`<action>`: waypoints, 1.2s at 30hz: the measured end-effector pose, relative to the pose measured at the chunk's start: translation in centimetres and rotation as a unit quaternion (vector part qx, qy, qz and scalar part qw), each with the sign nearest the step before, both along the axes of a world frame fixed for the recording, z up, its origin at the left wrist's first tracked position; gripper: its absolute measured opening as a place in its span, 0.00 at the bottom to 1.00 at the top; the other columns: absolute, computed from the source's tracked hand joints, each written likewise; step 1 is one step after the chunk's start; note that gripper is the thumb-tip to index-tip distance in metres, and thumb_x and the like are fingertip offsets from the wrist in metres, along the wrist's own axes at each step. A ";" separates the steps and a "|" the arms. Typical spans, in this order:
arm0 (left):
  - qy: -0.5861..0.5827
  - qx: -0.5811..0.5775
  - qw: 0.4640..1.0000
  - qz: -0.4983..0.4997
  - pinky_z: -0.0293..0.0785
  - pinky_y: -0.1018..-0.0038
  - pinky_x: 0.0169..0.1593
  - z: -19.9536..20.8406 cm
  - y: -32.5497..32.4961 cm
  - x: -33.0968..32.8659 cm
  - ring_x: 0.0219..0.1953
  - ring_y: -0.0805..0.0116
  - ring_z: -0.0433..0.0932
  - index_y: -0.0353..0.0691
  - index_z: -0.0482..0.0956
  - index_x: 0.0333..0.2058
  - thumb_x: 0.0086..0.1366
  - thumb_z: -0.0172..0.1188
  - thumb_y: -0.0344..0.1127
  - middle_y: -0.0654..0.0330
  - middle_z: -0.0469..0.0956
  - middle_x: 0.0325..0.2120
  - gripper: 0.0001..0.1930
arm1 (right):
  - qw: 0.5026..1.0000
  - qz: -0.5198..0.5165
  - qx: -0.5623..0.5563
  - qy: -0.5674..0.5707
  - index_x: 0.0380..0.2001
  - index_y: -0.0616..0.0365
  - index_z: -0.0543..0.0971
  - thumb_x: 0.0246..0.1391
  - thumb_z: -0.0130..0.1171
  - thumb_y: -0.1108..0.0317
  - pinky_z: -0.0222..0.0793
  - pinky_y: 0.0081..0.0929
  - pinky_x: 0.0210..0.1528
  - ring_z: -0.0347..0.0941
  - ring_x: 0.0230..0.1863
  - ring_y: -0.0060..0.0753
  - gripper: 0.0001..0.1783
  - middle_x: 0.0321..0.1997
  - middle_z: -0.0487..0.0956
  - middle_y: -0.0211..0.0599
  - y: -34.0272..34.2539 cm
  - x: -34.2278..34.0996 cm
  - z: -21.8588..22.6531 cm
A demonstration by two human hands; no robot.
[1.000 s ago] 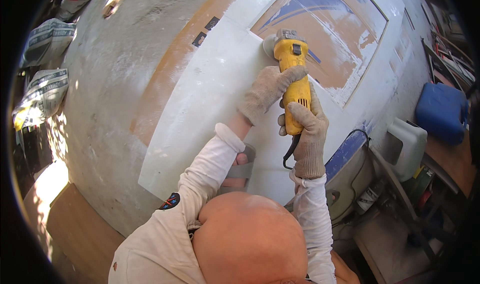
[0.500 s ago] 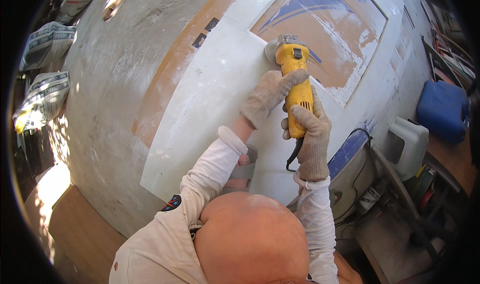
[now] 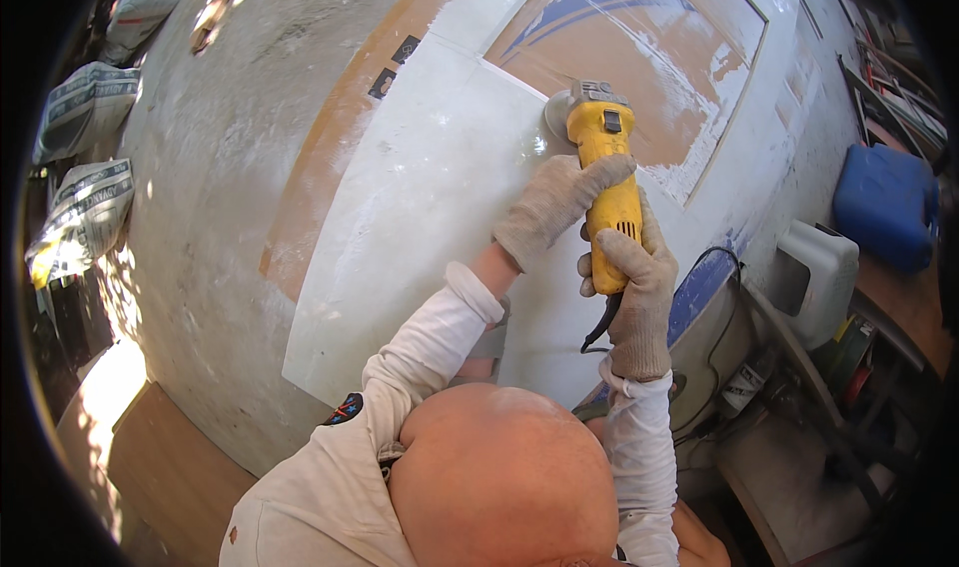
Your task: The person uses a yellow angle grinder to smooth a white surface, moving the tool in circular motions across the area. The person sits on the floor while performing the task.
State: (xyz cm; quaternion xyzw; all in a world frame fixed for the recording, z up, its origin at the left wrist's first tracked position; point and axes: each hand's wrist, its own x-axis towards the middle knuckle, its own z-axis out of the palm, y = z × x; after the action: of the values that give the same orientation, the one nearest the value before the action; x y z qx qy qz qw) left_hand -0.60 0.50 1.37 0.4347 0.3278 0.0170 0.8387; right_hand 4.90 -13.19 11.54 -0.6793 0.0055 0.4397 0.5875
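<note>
While my left hand (image 3: 547, 207) and right hand (image 3: 642, 292) clamp the grinder (image 3: 616, 209) at the near edge of the brown patch (image 3: 659, 77) on the white panel (image 3: 440, 167), I judge this sanding, next needing level pressure.

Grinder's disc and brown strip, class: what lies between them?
Only a bare stretch of white board between the grinder's disc and the brown strip, as the head view shows.
</note>
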 end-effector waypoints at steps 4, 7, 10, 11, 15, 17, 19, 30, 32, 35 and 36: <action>0.009 -0.005 1.000 -0.012 0.83 0.72 0.49 0.1 -0.8 0.4 0.45 0.69 0.86 0.31 0.85 0.54 0.74 0.70 0.67 0.56 0.87 0.44 0.36 | 1.000 -0.014 -0.014 -0.003 0.83 0.73 0.62 0.59 0.73 0.62 0.79 0.25 0.25 0.83 0.30 0.29 0.54 0.47 0.83 0.43 -0.8 0.1 0.1; 0.006 -0.006 1.000 -0.020 0.83 0.73 0.50 0.2 -1.5 0.5 0.44 0.70 0.86 0.32 0.86 0.54 0.75 0.70 0.65 0.56 0.87 0.43 0.35 | 1.000 -0.019 -0.011 -0.008 0.83 0.72 0.63 0.59 0.73 0.62 0.79 0.25 0.25 0.83 0.30 0.29 0.53 0.47 0.83 0.42 -1.3 0.1 0.2; -0.010 -0.002 1.000 -0.012 0.83 0.73 0.50 0.2 -1.7 0.4 0.44 0.71 0.86 0.33 0.86 0.55 0.75 0.70 0.64 0.57 0.87 0.44 0.34 | 1.000 -0.026 0.005 -0.012 0.83 0.72 0.64 0.60 0.73 0.63 0.79 0.24 0.25 0.83 0.30 0.28 0.52 0.48 0.83 0.42 -1.4 -0.2 0.2; -0.017 -0.004 1.000 -0.008 0.83 0.73 0.50 0.2 -1.8 0.4 0.44 0.71 0.86 0.33 0.86 0.55 0.75 0.70 0.64 0.57 0.87 0.44 0.34 | 0.999 -0.027 0.012 -0.013 0.83 0.72 0.63 0.60 0.73 0.63 0.79 0.24 0.25 0.83 0.30 0.28 0.52 0.48 0.83 0.42 -1.3 -0.4 0.2; -0.011 0.015 1.000 0.021 0.83 0.72 0.51 0.2 -0.5 -0.2 0.45 0.69 0.86 0.33 0.86 0.55 0.72 0.71 0.65 0.56 0.87 0.44 0.35 | 0.999 -0.012 0.040 -0.004 0.83 0.72 0.63 0.62 0.72 0.65 0.78 0.24 0.24 0.83 0.30 0.28 0.51 0.48 0.84 0.42 -0.2 -0.6 -0.2; 0.004 0.024 0.999 0.030 0.83 0.72 0.51 0.2 0.7 -0.5 0.45 0.68 0.87 0.33 0.85 0.56 0.71 0.72 0.65 0.55 0.87 0.45 0.36 | 0.999 -0.008 0.046 -0.002 0.83 0.72 0.62 0.62 0.72 0.65 0.78 0.24 0.23 0.83 0.29 0.28 0.51 0.47 0.84 0.43 0.8 -0.8 -0.6; 0.013 0.030 0.999 0.035 0.83 0.71 0.51 0.0 2.0 -0.9 0.45 0.67 0.87 0.33 0.85 0.56 0.71 0.72 0.65 0.55 0.87 0.45 0.36 | 0.999 -0.002 0.053 0.001 0.83 0.72 0.62 0.62 0.73 0.66 0.77 0.24 0.23 0.83 0.29 0.28 0.52 0.47 0.84 0.43 1.8 -0.9 -1.0; 0.021 0.006 0.998 0.061 0.85 0.72 0.50 -1.1 3.2 -1.4 0.46 0.66 0.88 0.28 0.84 0.58 0.72 0.72 0.62 0.52 0.87 0.46 0.37 | 0.999 0.009 0.041 0.017 0.84 0.73 0.59 0.63 0.73 0.68 0.78 0.24 0.22 0.84 0.29 0.29 0.53 0.46 0.84 0.44 3.3 -0.8 -1.2; 0.025 0.003 0.998 0.055 0.86 0.72 0.49 -1.1 3.0 -1.4 0.45 0.66 0.88 0.28 0.84 0.58 0.72 0.72 0.62 0.52 0.87 0.46 0.37 | 0.999 0.016 0.035 0.014 0.84 0.73 0.59 0.63 0.73 0.68 0.78 0.24 0.22 0.84 0.29 0.29 0.53 0.46 0.84 0.44 3.2 -0.7 -1.0; 0.015 -0.006 0.998 0.067 0.86 0.72 0.49 -1.0 2.7 -1.2 0.45 0.65 0.89 0.27 0.84 0.58 0.72 0.72 0.62 0.52 0.87 0.46 0.37 | 0.999 0.016 0.029 0.010 0.84 0.74 0.59 0.63 0.73 0.68 0.78 0.24 0.22 0.83 0.28 0.29 0.52 0.45 0.84 0.44 3.1 -0.6 -0.7; 0.013 -0.009 0.998 0.067 0.86 0.72 0.49 -0.9 2.6 -1.2 0.45 0.65 0.88 0.28 0.84 0.58 0.72 0.72 0.63 0.52 0.87 0.45 0.37 | 0.999 0.016 0.035 0.009 0.84 0.74 0.59 0.63 0.73 0.68 0.78 0.24 0.22 0.83 0.28 0.29 0.52 0.45 0.84 0.44 3.0 -0.6 -0.6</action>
State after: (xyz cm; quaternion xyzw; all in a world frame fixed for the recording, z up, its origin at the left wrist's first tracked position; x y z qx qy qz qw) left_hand -1.78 3.12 0.48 0.4047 0.3674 0.0647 0.8349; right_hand 4.33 -10.19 10.95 -0.6544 -0.0153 0.4555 0.6033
